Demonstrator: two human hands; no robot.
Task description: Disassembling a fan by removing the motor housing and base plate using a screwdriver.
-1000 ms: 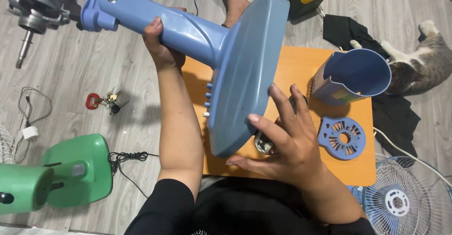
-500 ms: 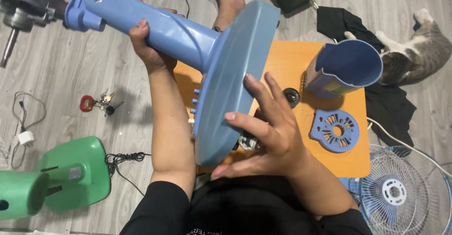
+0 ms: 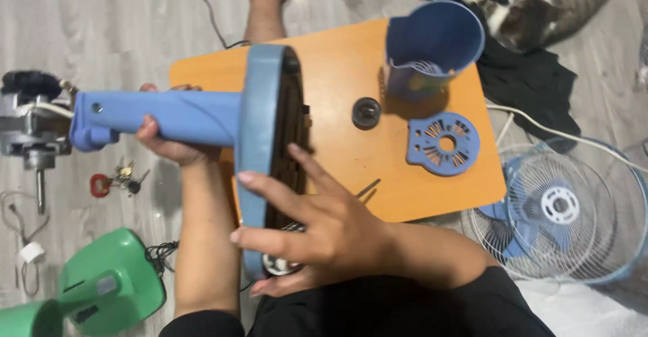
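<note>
Above orange board: left hand grips fan stand column; right hand splayed on base rim.

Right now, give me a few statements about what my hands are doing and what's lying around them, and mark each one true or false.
1. The left hand grips the column of the blue fan stand. True.
2. The right hand rests flat on the orange board. False: it is spread against the stand's round base.
3. A blue vented disc lies on the board. True.
4. The green fan base stands on the board. False: it is on the floor.
5. A cat lies past the board. True.
</note>
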